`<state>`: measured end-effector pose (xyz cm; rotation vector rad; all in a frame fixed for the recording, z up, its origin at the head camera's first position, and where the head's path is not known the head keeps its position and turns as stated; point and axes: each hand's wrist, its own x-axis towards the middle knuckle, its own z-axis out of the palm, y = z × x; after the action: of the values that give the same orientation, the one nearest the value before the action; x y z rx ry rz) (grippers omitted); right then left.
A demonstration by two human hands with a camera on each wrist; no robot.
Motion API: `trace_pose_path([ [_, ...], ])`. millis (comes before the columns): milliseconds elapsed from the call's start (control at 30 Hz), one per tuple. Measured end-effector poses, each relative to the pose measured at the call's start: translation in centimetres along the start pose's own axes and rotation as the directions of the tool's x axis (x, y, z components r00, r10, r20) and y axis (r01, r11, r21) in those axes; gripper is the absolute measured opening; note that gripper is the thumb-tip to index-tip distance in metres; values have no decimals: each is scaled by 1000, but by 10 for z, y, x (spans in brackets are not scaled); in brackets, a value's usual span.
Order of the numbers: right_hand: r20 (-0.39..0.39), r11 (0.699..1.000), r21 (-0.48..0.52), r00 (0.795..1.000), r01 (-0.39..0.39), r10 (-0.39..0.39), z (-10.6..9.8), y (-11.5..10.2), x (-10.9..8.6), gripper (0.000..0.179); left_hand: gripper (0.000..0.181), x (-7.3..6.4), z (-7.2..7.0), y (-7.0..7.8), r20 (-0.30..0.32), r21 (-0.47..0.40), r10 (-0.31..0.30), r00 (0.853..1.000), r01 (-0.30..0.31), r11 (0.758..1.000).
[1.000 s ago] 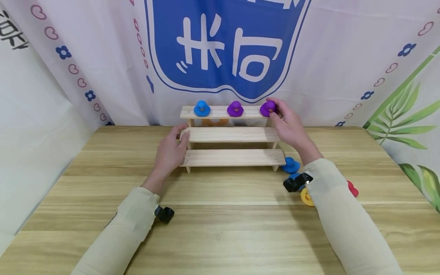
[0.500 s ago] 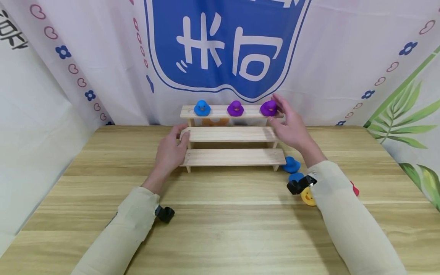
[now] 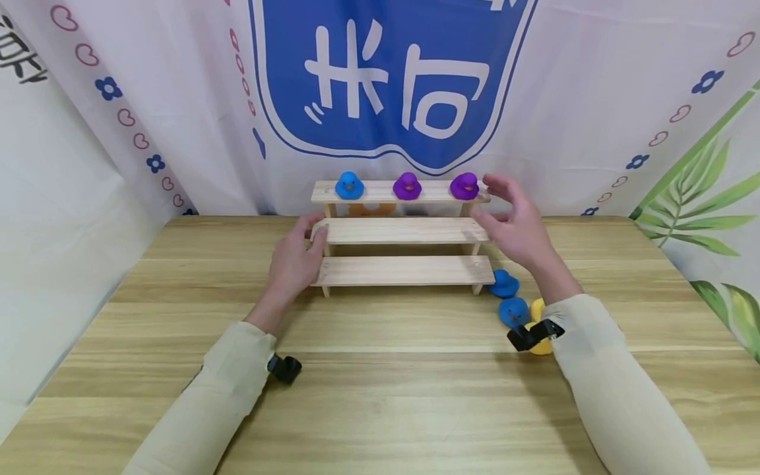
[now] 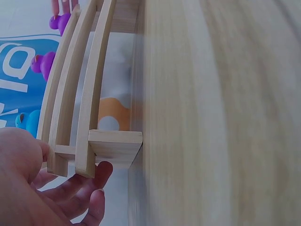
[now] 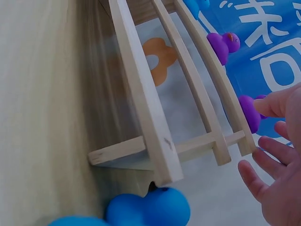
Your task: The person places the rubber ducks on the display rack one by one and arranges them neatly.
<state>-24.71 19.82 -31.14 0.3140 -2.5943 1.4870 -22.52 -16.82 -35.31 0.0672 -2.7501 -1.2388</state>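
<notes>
While the rightmost purple rubber duck (image 3: 464, 187) sits at the right end of the top tier of a three-tier wooden display stand (image 3: 406, 271), the right hand (image 3: 519, 227) holds nothing just beside it, fingers parted; the left hand (image 3: 297, 257) grips the stand's left end; another purple duck (image 3: 407, 187) and a blue duck (image 3: 349, 187) share that tier; two more blue ducks (image 3: 513, 312) rest on the wood-grain table (image 3: 380, 409).

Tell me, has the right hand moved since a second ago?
Yes. In the head view, the right hand has shifted rightward against the wooden stand, away from the rightmost purple duck it held.
</notes>
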Motion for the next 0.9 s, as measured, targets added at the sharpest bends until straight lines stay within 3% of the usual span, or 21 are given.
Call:
trace_pose_path([
  [333, -11, 1000, 14, 1000, 17, -17, -4, 19, -12, 70, 52, 0, -1, 1, 0, -1, -4, 1000, 4, 1000],
  [900, 70, 997, 30, 995, -74, 72, -16, 38, -22, 81, 52, 1, 0, 0, -2, 3, -13, 1000, 13, 1000],
])
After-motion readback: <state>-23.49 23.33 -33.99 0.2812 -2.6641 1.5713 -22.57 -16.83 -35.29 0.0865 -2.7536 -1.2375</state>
